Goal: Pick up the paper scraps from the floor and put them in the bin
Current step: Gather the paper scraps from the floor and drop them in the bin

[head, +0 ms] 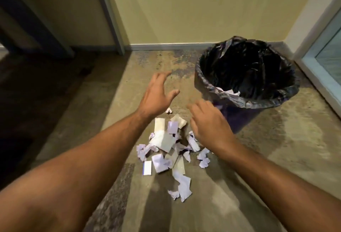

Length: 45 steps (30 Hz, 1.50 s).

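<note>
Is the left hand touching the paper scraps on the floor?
Apart. In the head view the left hand is open, fingers spread, with bare floor visible past its fingers; the scraps lie nearer the camera, and nothing is held.

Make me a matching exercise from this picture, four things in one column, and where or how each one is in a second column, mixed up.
Things:
1. left hand
2. right hand
3. bin
4. paper scraps

States:
A. lined with a black bag, a few scraps inside
B. heaped on the floor
C. open, fingers spread, empty
D. fingers curled down over the heap's right side, nearer the bin

Pairs: 1-C, 2-D, 3-A, 4-B
</note>
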Tool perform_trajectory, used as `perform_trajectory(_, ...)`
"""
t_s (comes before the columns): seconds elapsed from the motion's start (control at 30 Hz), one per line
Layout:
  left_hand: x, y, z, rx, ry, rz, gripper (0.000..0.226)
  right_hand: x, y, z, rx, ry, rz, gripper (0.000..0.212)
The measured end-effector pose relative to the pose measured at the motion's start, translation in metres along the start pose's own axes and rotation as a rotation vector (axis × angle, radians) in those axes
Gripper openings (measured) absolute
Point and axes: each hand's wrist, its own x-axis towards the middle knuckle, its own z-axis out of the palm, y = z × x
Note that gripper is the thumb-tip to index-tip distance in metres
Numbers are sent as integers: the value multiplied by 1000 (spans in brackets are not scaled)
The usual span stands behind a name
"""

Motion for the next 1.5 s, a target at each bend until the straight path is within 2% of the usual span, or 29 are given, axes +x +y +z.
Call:
perform_trajectory(0.1,-35,-78,-10,112,-157,-240,78,-15,9,52,12,-427,300,61)
perform_trajectory(0.23,-90,-159,-14,204,-311,-513,112,-41,43,92,57,-740,663,106)
perform_trajectory(0.3,-110,-184,-8,215,-390,-612,136,-50,58,102,116,-812,786,126)
perform_trajectory(0.4,-128,-211,6,170,-416,-707,158,-48,67,116,107,-810,817,132)
perform_trajectory(0.47,-134,-218,16,135,-399,-735,165,-40,60,124,52,-816,774,132)
perform_trajectory(0.53,-136,-215,26,132,-388,-720,156,-31,48,131,53,-820,755,134)
perform_trajectory(0.6,-137,-207,37,109,-386,-664,143,-24,35,139,83,-825,757,130)
perform_trajectory(0.7,-138,-194,53,17,-424,-559,154,-12,16,146,108,-806,701,124)
perform_trajectory(0.77,-139,-181,63,-44,-463,-506,148,-6,2,150,141,-801,626,121)
perform_trajectory(0.93,-148,-159,99,73,-466,-282,130,-11,-31,165,122,-836,391,127)
perform_trajectory(1.0,-150,-154,108,133,-426,-242,116,-17,-39,171,57,-803,306,111)
perform_trajectory(1.07,-153,-147,113,172,-369,-211,101,-24,-44,174,63,-718,291,82)
perform_trajectory(1.2,-159,-141,117,102,-283,-179,74,-36,-48,170,160,-578,297,48)
perform_trajectory(1.37,-159,-137,119,-21,-218,-166,53,-40,-51,159,255,-474,319,45)
perform_trajectory(1.5,-151,-126,107,-68,-120,-149,55,-29,-54,140,360,-383,338,38)
